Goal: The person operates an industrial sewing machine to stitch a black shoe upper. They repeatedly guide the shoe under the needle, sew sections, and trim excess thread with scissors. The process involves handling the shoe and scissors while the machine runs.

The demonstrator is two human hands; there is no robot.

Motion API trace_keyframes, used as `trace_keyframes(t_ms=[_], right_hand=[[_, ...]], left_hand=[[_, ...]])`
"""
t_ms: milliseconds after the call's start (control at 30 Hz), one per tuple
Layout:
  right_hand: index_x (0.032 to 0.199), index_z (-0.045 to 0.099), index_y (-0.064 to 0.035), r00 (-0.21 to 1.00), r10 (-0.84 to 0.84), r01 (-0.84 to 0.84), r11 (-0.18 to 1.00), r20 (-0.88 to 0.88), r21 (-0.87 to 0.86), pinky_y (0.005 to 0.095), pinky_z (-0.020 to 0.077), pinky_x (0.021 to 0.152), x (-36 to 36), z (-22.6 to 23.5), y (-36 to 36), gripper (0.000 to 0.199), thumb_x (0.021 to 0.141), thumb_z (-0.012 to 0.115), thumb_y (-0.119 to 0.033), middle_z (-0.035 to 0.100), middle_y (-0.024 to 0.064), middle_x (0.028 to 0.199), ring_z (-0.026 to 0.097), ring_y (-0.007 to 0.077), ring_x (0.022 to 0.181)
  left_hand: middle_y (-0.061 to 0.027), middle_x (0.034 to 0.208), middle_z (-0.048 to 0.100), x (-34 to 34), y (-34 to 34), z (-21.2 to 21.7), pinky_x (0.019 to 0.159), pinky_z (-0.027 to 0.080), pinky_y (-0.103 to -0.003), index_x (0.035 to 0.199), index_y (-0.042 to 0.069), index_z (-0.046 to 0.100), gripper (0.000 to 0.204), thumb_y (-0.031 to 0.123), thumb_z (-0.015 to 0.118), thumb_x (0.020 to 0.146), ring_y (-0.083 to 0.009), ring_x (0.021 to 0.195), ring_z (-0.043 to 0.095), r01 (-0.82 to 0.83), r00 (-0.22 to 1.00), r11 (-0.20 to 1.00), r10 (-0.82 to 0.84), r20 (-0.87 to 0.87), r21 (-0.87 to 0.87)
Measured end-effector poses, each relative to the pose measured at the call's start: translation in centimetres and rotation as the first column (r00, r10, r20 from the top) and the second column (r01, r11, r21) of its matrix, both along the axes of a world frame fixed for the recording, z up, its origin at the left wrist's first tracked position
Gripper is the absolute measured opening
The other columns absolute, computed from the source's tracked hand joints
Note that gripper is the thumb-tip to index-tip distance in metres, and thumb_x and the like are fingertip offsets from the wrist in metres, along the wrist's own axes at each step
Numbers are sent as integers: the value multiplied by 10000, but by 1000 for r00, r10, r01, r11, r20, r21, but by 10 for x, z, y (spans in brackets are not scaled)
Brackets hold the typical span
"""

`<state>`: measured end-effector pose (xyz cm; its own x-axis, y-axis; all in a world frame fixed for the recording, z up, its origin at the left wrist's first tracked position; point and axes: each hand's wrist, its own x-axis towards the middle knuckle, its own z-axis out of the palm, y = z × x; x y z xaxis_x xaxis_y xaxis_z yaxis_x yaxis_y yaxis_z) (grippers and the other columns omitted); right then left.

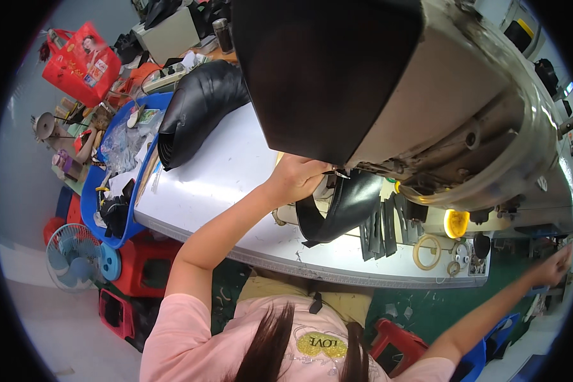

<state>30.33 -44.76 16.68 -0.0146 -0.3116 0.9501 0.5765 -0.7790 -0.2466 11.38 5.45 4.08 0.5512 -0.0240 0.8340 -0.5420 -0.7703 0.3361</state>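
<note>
My left hand [297,179] is at the sewing machine [452,83], just below its large dark front panel. Its fingers are pinched together beside a small pointed metal piece [342,174]; whatever lies between them is hidden. Right below the fingertips, a curved black leather-like piece [347,213] loops under the machine head and hangs toward the table's front edge. Far out to the right, my right hand [556,265] reaches away from the table on a stretched arm, near the picture's rim. Its fingers are too small and blurred to read.
Several black strips [379,232] lie on the white table [204,191], with a tape roll [427,252] to their right. A rolled black sheet [200,108] rests at the far left, beside blue bins [137,219]. A fan [75,258] and red stools [140,261] stand left; a yellow lamp [456,223] glows.
</note>
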Motion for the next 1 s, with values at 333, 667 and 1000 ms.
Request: trace_keyframes(t_ms=[333, 667, 1000], right_hand=[[988, 567, 7, 855, -194, 107, 973, -480, -204, 310, 452, 650, 131, -83, -162, 351, 844, 475, -300, 605, 129, 859, 582, 173, 768], [958, 545, 20, 788, 94, -91, 995, -609, 36, 260, 432, 515, 93, 4, -122, 405, 858, 416, -351, 566, 79, 786, 560, 156, 559], [998, 566, 13, 865, 35, -111, 986, -500, -123, 299, 442, 752, -39, -102, 30, 209, 845, 439, -49, 591, 132, 988, 564, 230, 838]], left_hand=[[-118, 710, 577, -2, -3, -7, 529, 434, -320, 687, -12, 557, 133, -111, 578, 601, -267, 624, 558, -30, 999, 999, 31, 9, -20], [-120, 694, 566, -3, -7, -2, 515, 419, -316, 710, 1, 552, 138, -97, 588, 621, -275, 607, 546, -41, 999, 999, 41, 20, -5], [-118, 674, 554, 3, -5, -10, 511, 412, -333, 719, -6, 556, 160, -110, 574, 599, -286, 597, 538, -4, 997, 999, 8, 76, -53]])
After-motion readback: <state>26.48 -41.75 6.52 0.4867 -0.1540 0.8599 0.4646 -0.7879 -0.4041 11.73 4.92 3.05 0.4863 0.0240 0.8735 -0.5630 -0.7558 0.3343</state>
